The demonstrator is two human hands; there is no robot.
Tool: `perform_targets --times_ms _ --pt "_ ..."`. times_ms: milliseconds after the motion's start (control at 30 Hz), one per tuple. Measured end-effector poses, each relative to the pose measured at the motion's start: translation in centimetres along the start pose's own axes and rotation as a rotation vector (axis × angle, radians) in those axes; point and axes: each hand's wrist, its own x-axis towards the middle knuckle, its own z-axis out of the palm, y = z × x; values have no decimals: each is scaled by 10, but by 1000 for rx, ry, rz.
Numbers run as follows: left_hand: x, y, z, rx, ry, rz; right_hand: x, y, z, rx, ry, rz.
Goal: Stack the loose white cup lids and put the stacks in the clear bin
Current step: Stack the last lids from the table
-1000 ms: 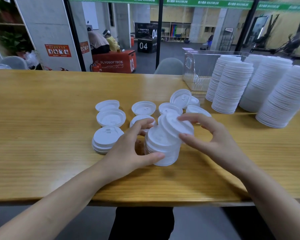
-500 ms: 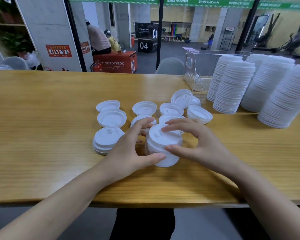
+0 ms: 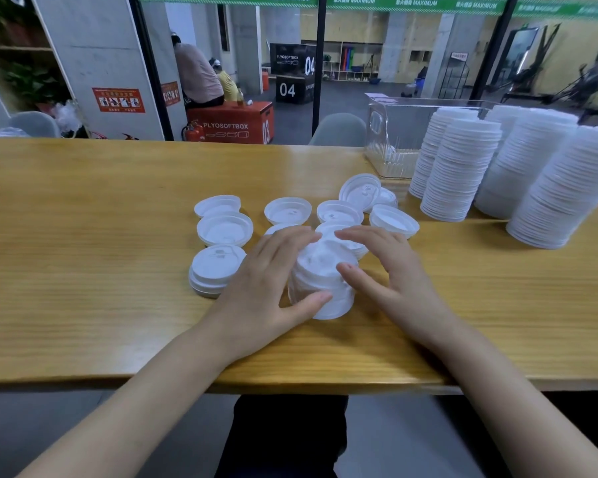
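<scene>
Two hands framed our short stack (image 3: 320,281) of white lids on the table (image 3: 83,253): our left hand (image 3: 270,288) cupped its side, thumb in front, while our right hand (image 3: 390,270) lay loose-fingered over the top. Light, thin and slippery, we judged it best gripped low by the sides. A second earlier the right hand held a tilted lid above; now that lid sat nested. The clear bin (image 3: 394,132) stood well apart.

bright even indoor light, soft shadows under the hands on the glossy yellow wooden worktop (image 3: 83,236), wide-angle bending at edges, slight motion blur, background soft
</scene>
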Motion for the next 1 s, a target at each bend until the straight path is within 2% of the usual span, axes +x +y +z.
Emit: perform_targets --times_ms 133,233,467,567,700,833,933,1000 --pt "-5 4 1 214 102 117 -4 -1 2 -73 32 -12" --pt "-9 4 -2 196 172 64 -9 -2 1 -62 37 10" --pt "-11 5 -3 179 127 92 -16 0 3 25 -26 1" --pt "-12 6 -3 187 133 102 -6 9 -5 69 36 21" --pt "-12 7 -2 178 145 101 20 43 -30 -236 184 163" --pt "-12 6 -1 167 140 99 33 58 -37 -513 59 324" --pt "-12 6 -2 157 142 106 37 61 -33 -647 -17 329" --pt "-12 5 -2 154 143 112 38 59 -31 -682 -5 293"
